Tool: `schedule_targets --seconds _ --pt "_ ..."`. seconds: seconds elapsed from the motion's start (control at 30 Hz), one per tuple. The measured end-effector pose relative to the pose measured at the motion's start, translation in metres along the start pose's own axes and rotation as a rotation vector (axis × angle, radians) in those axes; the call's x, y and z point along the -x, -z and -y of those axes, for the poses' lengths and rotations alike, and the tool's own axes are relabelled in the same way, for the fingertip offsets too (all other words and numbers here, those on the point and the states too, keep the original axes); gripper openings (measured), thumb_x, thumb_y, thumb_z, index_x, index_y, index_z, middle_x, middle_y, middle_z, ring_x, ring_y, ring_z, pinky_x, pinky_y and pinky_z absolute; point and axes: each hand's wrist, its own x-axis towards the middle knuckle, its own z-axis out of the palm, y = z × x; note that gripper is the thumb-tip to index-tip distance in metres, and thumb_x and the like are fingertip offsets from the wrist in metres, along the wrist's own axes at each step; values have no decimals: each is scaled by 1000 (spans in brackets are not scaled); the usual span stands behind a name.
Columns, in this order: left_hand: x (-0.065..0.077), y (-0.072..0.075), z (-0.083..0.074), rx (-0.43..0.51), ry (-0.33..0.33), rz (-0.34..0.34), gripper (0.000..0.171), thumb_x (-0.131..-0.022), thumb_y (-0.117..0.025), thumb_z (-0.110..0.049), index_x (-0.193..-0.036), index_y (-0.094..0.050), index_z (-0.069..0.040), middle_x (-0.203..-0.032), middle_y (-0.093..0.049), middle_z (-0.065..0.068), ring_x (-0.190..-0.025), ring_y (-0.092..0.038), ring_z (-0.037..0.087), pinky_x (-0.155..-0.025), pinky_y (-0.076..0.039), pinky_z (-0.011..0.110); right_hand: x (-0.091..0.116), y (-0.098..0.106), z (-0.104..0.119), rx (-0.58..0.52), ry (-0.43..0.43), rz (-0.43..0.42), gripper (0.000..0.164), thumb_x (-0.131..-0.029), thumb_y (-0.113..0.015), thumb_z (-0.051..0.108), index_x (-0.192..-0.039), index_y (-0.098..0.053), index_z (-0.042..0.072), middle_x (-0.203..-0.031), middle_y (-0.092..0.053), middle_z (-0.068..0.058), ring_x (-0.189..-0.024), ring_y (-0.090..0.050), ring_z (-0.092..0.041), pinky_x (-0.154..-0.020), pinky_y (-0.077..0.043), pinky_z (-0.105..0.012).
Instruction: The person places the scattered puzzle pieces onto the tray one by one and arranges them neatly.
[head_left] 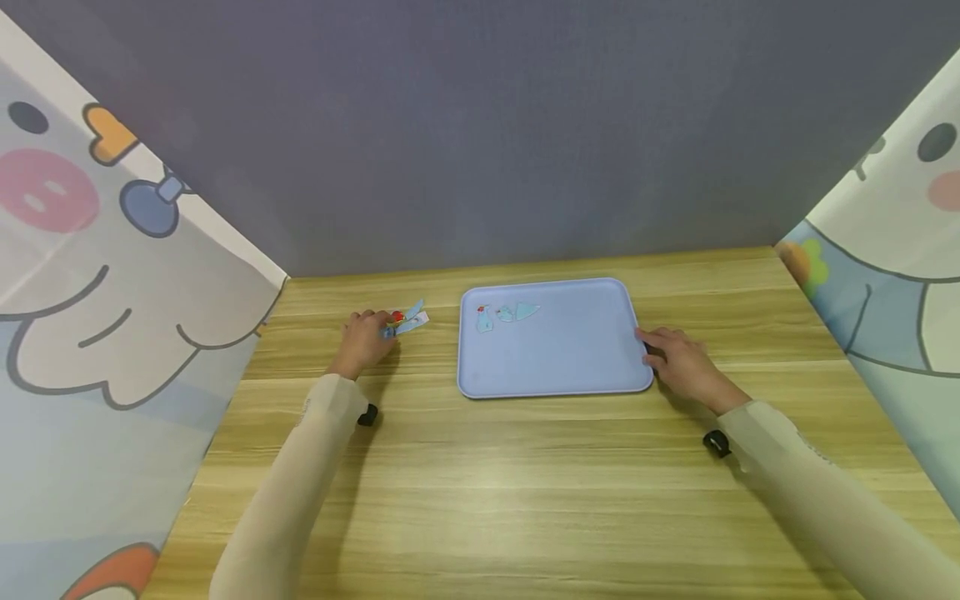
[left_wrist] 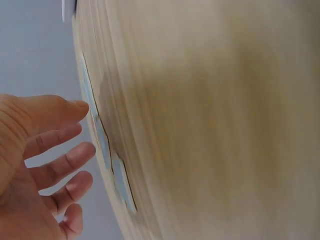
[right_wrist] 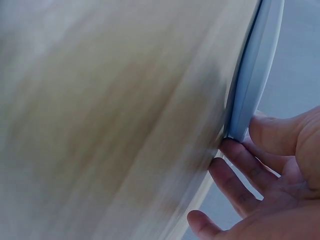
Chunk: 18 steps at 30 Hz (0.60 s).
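At the table's left, my left hand [head_left: 365, 340] reaches over several flat light-blue cut-out pieces [head_left: 411, 322], one with a red patch. In the left wrist view the thumb and loosely bent fingers [left_wrist: 75, 155] spread apart beside the pieces [left_wrist: 102, 135], which lie flat on the wood. My right hand [head_left: 681, 360] grips the right edge of a light-blue tray [head_left: 562, 367]. Its thumb [right_wrist: 270, 134] lies on the tray's rim [right_wrist: 255, 75], with fingertips at the underside. Inside the tray, toward the upper left, lie a piece with a red spot [head_left: 484, 320], a small piece [head_left: 505, 314] and a triangular piece [head_left: 527, 310].
The wood-grained table [head_left: 480, 492] meets a grey upright panel [head_left: 480, 133] at the back. Cartoon-printed panels stand at the left [head_left: 172, 325] and the right [head_left: 892, 242]. A small black item [head_left: 717, 443] is by the right cuff, another [head_left: 367, 415] by the left.
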Motion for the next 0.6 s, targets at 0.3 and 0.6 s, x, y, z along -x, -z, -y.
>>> schedule_targets --seconds 0.3,0.6 --pt "15 8 26 25 -34 54 46 -85 -70 -17 -125 -56 -1 -127 -48 26 -111 -39 47 -89 -28 68 -1 1 0 6 -7 1 48 -92 -57 5 -137 -43 -5 -128 -47 -28 -118 -38 -48 -89 -25 -67" --pt "16 10 37 1 26 74 53 -85 -71 -23 -129 -52 1 -127 -47 28 -116 -35 50 -94 -26 67 0 -1 0 -2 -3 -13 46 -93 -55 3 -136 -44 -6 -127 -49 -27 -117 -39 -48 -88 -25 -67"
